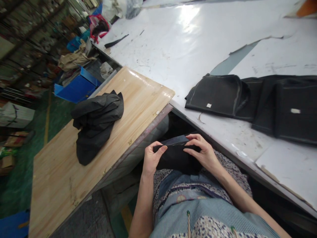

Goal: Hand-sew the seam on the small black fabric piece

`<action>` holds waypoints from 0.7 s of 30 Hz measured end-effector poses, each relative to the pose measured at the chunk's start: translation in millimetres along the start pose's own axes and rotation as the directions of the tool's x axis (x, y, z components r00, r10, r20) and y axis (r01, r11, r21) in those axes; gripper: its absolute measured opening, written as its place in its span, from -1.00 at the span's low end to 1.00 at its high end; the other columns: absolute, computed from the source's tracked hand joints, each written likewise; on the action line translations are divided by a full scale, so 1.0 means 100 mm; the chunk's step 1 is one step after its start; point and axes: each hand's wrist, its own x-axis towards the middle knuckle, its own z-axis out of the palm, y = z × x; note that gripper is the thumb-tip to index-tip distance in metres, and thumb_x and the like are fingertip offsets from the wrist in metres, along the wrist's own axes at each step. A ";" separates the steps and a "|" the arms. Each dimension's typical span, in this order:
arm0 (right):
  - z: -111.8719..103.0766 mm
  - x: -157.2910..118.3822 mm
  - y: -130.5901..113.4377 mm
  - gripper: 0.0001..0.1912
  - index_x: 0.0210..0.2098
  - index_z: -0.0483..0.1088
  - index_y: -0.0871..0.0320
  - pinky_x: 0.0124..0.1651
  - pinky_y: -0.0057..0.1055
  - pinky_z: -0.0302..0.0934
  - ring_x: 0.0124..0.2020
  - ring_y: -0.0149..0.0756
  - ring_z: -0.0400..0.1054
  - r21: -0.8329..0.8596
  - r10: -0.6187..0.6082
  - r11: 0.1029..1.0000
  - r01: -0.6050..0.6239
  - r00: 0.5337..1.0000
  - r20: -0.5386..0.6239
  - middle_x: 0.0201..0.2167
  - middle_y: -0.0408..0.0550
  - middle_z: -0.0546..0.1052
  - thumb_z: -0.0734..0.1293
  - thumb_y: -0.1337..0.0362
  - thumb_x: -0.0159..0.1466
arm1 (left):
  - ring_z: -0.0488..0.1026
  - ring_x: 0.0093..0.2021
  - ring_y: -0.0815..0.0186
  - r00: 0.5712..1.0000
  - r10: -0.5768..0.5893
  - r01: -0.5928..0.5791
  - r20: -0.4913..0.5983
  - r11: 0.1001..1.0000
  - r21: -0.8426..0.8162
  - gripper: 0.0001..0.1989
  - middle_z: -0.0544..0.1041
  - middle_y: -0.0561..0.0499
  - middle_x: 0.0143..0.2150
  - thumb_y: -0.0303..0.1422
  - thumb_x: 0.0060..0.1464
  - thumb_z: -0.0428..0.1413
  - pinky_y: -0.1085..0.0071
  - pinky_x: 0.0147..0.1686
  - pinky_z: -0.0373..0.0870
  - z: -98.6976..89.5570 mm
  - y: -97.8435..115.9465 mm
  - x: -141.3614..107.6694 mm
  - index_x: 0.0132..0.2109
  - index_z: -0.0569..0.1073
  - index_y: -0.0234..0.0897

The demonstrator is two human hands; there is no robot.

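Both hands hold a dark fabric piece (178,158) over my lap, at the edge of the white table. My left hand (155,157) pinches its left end between thumb and fingers. At the right end, my right hand (201,150) grips the upper edge with thumb and fingertips. A bluish strip shows along the top of the fabric. To the left, a crumpled black cloth (99,122) lies on the wooden board. Folded black pieces (218,96) with small white labels lie on the table to the right.
The wooden board (138,86) juts out at the left, meeting the white table (168,49) at a corner. Beyond it stand a blue box (79,86) and piled cloth. Torn surface covering shows on the table. A dark strip (116,41) lies near its far left edge.
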 end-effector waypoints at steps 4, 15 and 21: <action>0.02 -0.01 -0.02 -0.84 -0.45 0.51 0.06 0.04 -0.17 0.20 -0.11 -0.10 0.39 0.058 0.040 0.998 -0.041 0.999 0.008 -0.22 -0.03 0.53 0.47 0.16 0.21 | 0.32 -0.52 0.42 1.000 0.011 -0.012 0.016 0.999 0.050 -0.68 0.43 0.11 -0.53 -0.14 -0.01 0.33 0.53 -0.49 0.23 0.01 -0.02 -0.01 -0.38 0.51 -0.32; 0.06 -0.05 -0.01 -0.78 -0.49 0.37 0.10 -0.03 -0.30 0.16 -0.18 -0.21 0.36 0.215 0.171 0.965 -0.151 0.982 -0.079 -0.28 -0.11 0.50 0.47 0.24 0.19 | 0.25 -0.42 0.41 0.993 0.112 -0.117 0.043 0.980 0.161 -0.66 0.37 0.09 -0.46 -0.12 0.19 0.17 0.51 -0.41 0.19 0.01 -0.04 0.00 -0.36 0.49 -0.33; 0.06 -0.05 -0.02 -0.76 -0.49 0.35 0.11 -0.07 -0.32 0.15 -0.21 -0.23 0.35 0.206 0.172 0.967 -0.147 0.979 -0.108 -0.32 -0.13 0.48 0.49 0.25 0.17 | 0.21 -0.45 0.42 0.995 0.062 -0.074 0.073 0.984 0.161 -0.64 0.32 0.11 -0.49 -0.09 0.19 0.16 0.51 -0.46 0.13 -0.01 -0.06 0.00 -0.37 0.45 -0.32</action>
